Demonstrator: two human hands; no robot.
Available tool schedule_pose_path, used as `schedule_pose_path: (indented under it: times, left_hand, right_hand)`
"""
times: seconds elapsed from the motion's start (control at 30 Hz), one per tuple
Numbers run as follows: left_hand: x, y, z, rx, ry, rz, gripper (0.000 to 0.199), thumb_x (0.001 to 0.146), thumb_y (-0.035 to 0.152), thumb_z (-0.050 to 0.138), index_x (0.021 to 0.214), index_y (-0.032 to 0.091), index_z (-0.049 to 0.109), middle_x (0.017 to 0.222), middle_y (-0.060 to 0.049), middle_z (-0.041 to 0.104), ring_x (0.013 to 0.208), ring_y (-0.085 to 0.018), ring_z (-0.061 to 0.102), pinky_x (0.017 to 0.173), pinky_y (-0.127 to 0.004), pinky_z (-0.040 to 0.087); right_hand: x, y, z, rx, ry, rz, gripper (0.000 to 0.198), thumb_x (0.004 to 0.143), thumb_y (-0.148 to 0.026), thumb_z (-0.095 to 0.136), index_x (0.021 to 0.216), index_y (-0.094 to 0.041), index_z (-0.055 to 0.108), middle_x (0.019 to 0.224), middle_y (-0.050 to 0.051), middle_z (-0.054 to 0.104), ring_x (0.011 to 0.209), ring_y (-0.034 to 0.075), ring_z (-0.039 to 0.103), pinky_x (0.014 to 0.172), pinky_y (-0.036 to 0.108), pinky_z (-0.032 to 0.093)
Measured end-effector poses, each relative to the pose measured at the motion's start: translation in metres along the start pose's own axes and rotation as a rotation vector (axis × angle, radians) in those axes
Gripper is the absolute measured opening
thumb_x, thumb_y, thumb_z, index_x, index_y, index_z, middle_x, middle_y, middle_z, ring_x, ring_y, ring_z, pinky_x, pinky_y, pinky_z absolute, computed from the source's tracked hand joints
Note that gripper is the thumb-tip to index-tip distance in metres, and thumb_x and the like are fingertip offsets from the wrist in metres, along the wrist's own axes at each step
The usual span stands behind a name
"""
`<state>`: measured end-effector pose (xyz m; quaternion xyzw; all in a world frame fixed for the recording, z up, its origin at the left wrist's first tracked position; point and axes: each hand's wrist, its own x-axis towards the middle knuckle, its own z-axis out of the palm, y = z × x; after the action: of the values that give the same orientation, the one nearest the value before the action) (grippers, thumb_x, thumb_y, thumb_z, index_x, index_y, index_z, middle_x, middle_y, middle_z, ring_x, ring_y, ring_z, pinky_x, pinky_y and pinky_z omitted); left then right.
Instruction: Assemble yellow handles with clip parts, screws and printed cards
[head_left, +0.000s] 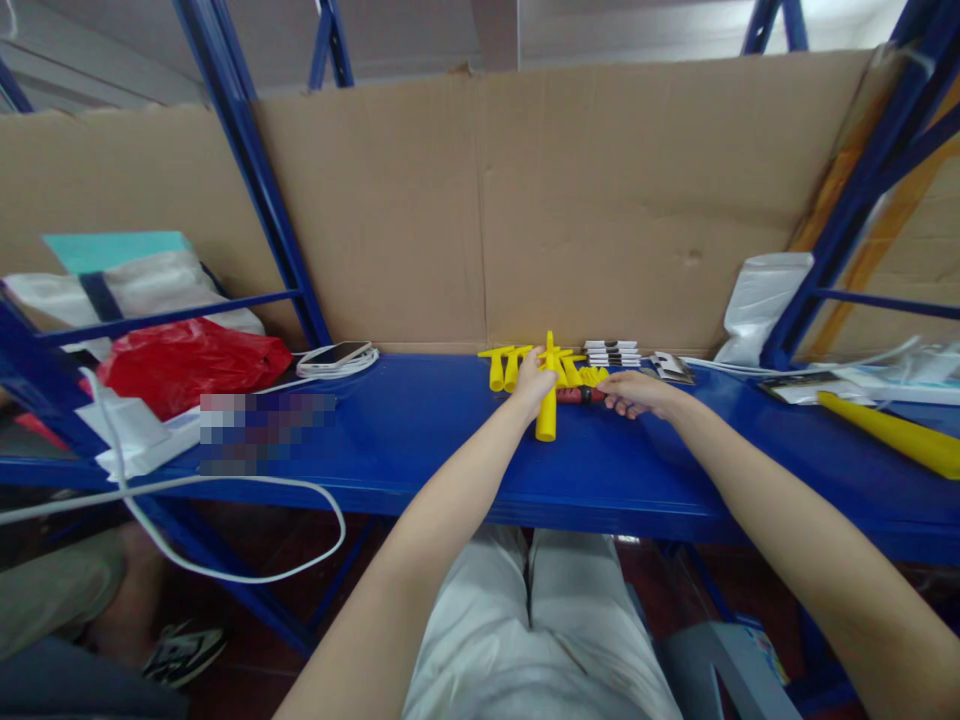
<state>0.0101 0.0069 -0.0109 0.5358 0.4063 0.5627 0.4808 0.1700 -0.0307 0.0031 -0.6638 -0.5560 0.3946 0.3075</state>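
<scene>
Near white packs [613, 353] — left hand [534, 384] grips yellow tube [547, 421]; right hand [636, 391] half-curled, hold unclear.

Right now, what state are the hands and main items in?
Left hand: gripping a yellow T-piece
Right hand: fingers curled, hold unclear
Other yellow T-pieces: clustered
Red bag: crumpled
Long white cable: loosely looped
Phone: lying flat
White packets: grouped
White plastic bag: propped upright

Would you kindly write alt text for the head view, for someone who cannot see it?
A person's left hand holds a yellow tubular piece at a blue bench; the right hand is beside small yellow pieces. T-shaped yellow pieces stand nearby, before a cardboard panel.
</scene>
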Motion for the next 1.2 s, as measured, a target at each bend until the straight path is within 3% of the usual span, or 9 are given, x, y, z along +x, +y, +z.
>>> schedule_pose_path:
  times: [0.23, 0.4, 0.83, 0.93, 1.07, 1.13, 1.2]
  left_hand:
    - [-0.003, 0.001, -0.002, 0.081, 0.013, 0.050, 0.067, 0.062, -0.010, 0.049, 0.123, 0.015, 0.045, 0.127, -0.013, 0.052, 0.116, -0.020, 0.051, 0.093, -0.027, 0.043]
    - [0.002, -0.007, -0.004, 0.145, 0.028, 0.090, 0.078, 0.061, -0.008, 0.055, 0.131, 0.019, 0.036, 0.130, -0.012, 0.049, 0.114, -0.020, 0.052, 0.096, -0.029, 0.041]
    - [0.019, -0.026, -0.007, 0.220, 0.045, 0.096, 0.072, 0.058, 0.001, 0.066, 0.125, 0.016, 0.044, 0.130, -0.014, 0.049, 0.115, -0.022, 0.050, 0.094, -0.030, 0.042]
    - [0.020, -0.026, -0.006, 0.213, 0.050, 0.084, 0.070, 0.059, 0.000, 0.063, 0.124, 0.016, 0.045, 0.125, -0.013, 0.053, 0.113, -0.021, 0.052, 0.094, -0.030, 0.042]
    - [0.018, -0.024, -0.005, 0.220, 0.050, 0.074, 0.065, 0.062, 0.000, 0.058, 0.124, 0.015, 0.045, 0.125, -0.013, 0.054, 0.110, -0.020, 0.055, 0.093, -0.029, 0.042]
    - [0.017, -0.022, -0.005, 0.227, 0.051, 0.069, 0.065, 0.062, -0.001, 0.056, 0.124, 0.014, 0.044, 0.125, -0.014, 0.053, 0.112, -0.020, 0.054, 0.093, -0.027, 0.042]
    - [0.016, -0.021, -0.005, 0.238, 0.056, 0.063, 0.065, 0.062, -0.001, 0.055, 0.124, 0.013, 0.044, 0.127, -0.014, 0.051, 0.114, -0.020, 0.052, 0.094, -0.026, 0.041]
  right_hand:
    - [-0.001, -0.001, -0.001, 0.009, 0.034, -0.049, 0.018, 0.077, -0.031, 0.062, 0.074, -0.017, 0.052, 0.049, -0.004, 0.053, 0.035, 0.005, 0.043, 0.032, 0.015, 0.030]
    - [-0.001, 0.000, -0.002, 0.003, 0.047, -0.073, 0.022, 0.073, -0.034, 0.066, 0.071, -0.016, 0.053, 0.050, -0.003, 0.054, 0.036, 0.005, 0.044, 0.032, 0.015, 0.031]
    - [0.004, 0.004, -0.004, -0.012, 0.037, -0.121, 0.011, 0.077, -0.025, 0.060, 0.073, -0.017, 0.054, 0.051, -0.003, 0.054, 0.037, 0.006, 0.046, 0.032, 0.016, 0.033]
    - [0.003, 0.000, -0.009, -0.130, 0.202, -0.191, 0.013, 0.077, -0.021, 0.055, 0.066, -0.016, 0.054, 0.052, -0.001, 0.055, 0.039, 0.008, 0.047, 0.035, 0.018, 0.034]
    - [0.005, 0.001, -0.029, -0.454, 0.669, -0.275, 0.014, 0.078, -0.020, 0.050, 0.072, -0.016, 0.062, 0.070, 0.009, 0.065, 0.063, 0.018, 0.061, 0.053, 0.025, 0.044]
    - [0.009, 0.008, -0.044, -0.555, 0.829, -0.246, 0.021, 0.080, -0.022, 0.046, 0.083, -0.015, 0.065, 0.086, 0.015, 0.068, 0.081, 0.024, 0.063, 0.065, 0.030, 0.046]
    - [0.014, 0.019, -0.058, -0.602, 0.892, -0.156, 0.028, 0.081, -0.023, 0.043, 0.094, -0.013, 0.065, 0.095, 0.019, 0.066, 0.088, 0.027, 0.062, 0.068, 0.032, 0.046]
